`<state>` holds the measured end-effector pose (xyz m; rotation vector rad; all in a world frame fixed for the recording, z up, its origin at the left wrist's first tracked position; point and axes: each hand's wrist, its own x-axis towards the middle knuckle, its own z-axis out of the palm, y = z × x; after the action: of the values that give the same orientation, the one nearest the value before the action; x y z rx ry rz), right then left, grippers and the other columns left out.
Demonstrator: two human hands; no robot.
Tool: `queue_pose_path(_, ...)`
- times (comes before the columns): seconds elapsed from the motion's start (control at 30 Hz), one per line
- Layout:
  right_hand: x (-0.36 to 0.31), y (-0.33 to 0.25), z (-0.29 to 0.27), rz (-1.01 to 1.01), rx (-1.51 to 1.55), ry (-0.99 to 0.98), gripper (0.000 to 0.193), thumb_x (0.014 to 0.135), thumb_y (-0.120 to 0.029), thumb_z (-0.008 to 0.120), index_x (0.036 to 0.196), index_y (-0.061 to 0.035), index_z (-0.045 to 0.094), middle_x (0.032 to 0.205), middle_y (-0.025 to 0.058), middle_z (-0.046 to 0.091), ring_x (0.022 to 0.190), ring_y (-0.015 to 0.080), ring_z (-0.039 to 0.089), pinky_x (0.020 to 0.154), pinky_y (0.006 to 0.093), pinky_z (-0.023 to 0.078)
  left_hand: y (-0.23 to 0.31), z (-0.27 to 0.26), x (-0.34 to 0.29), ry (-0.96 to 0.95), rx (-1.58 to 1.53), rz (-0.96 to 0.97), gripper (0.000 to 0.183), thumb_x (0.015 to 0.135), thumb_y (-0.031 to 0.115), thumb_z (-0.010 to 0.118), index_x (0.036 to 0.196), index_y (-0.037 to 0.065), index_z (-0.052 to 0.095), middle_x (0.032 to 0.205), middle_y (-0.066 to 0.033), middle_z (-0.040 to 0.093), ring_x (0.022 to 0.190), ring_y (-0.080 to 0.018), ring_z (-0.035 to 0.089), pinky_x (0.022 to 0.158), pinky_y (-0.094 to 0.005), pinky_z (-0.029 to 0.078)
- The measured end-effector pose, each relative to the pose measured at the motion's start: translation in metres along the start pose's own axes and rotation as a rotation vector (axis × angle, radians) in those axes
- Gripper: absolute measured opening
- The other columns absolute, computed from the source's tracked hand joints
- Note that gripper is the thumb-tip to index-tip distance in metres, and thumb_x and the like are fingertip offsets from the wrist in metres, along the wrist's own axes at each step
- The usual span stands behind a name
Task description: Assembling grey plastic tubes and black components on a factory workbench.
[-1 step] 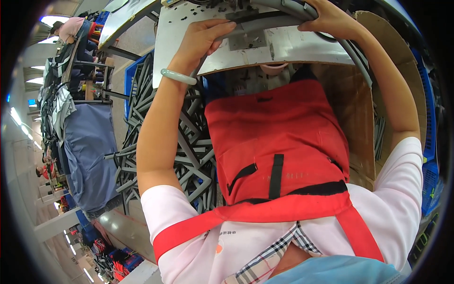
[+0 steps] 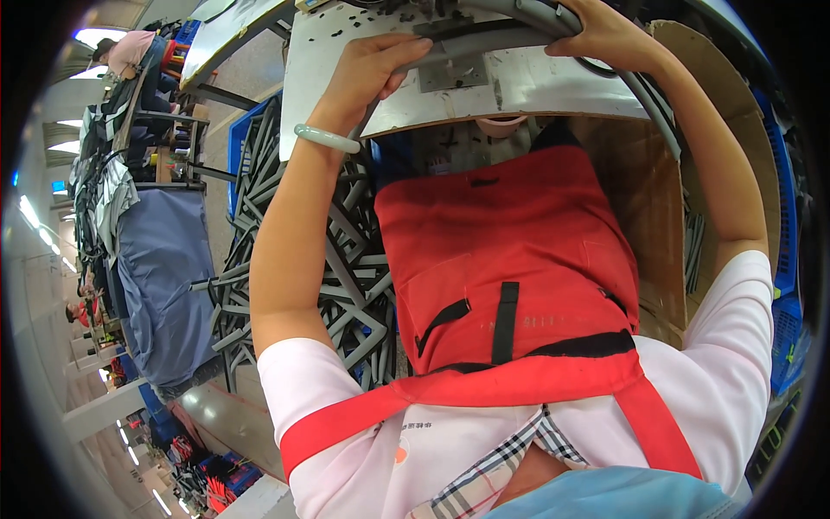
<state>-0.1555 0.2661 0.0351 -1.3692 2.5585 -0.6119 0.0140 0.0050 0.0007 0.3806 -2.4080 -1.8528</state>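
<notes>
Left hand [image 2: 372, 71]: thumb and fingers closed on grey tubing [image 2: 494, 40] in a pinch. Right hand [image 2: 603, 39]: gripping the same bundle from the side; its fingertips are partly cut off by the upper edge. The tubing spans the hands, over the near part of the white worktable [image 2: 540, 93]. In my judgement, good handling calls for even pressure, no twist and strands kept together. Both forearms reach forward; the right elbow is bent outward, wide of the red apron [image 2: 510, 225].
</notes>
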Motion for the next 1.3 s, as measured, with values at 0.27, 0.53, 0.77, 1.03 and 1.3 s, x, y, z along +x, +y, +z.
queue_pose_path(0.27,0.011,0.011,0.001,0.025,0.067,-0.027,0.084,0.071,-0.033,0.079,0.134,0.0094,0.045,0.121,0.0272,0.06,0.115,0.0317,0.057,0.099,0.0352,0.043,-0.004,-0.004,0.009,0.007,-0.025,-0.005,0.037,0.086,0.023,0.071,0.111,-0.005,0.067,0.059,0.0032,0.05,0.047,-0.0039,0.039,0.044,-0.0204,0.029)
queue_pose_path(0.53,0.014,0.002,-0.004,0.034,0.039,0.006,0.086,0.07,-0.032,0.079,0.135,0.0113,0.042,0.125,0.0281,0.057,0.117,0.0313,0.055,0.101,0.034,0.041,-0.002,-0.008,0.017,0.024,-0.03,0.014,0.03,0.088,0.023,0.067,0.108,0.001,0.07,0.056,0.0033,0.047,0.048,-0.0052,0.039,0.045,-0.021,0.029)
queue_pose_path(0.77,0.013,-0.011,-0.012,0.046,0.05,0.033,0.082,0.069,-0.031,0.079,0.132,0.0108,0.046,0.117,0.0267,0.061,0.112,0.0298,0.058,0.097,0.0351,0.043,-0.016,-0.016,0.024,-0.009,-0.043,0.055,0.031,0.095,0.023,0.059,0.112,0.0,0.066,0.058,0.0036,0.044,0.052,-0.0058,0.038,0.048,-0.0213,0.029)
queue_pose_path(1.03,-0.028,-0.026,0.052,-0.43,0.047,0.13,0.042,0.067,-0.004,0.071,0.106,-0.0001,0.056,0.114,0.0162,0.062,0.114,0.0358,0.055,0.096,0.0403,0.045,0.014,-0.003,-0.017,-0.012,0.538,-0.075,0.027,0.087,0.022,0.065,0.088,-0.004,0.072,0.071,-0.0093,0.068,0.065,-0.0127,0.059,0.061,-0.0281,0.048)
queue_pose_path(1.3,-0.033,-0.103,0.123,-0.697,-0.342,0.056,0.027,0.074,-0.02,0.068,0.094,-0.0029,0.062,0.085,0.0145,0.065,0.087,0.031,0.065,0.08,0.0414,0.051,0.039,0.045,-0.02,-0.13,0.0,0.146,0.021,0.093,0.018,0.063,0.095,-0.001,0.07,0.072,-0.0026,0.064,0.059,-0.0097,0.057,0.053,-0.0248,0.046)
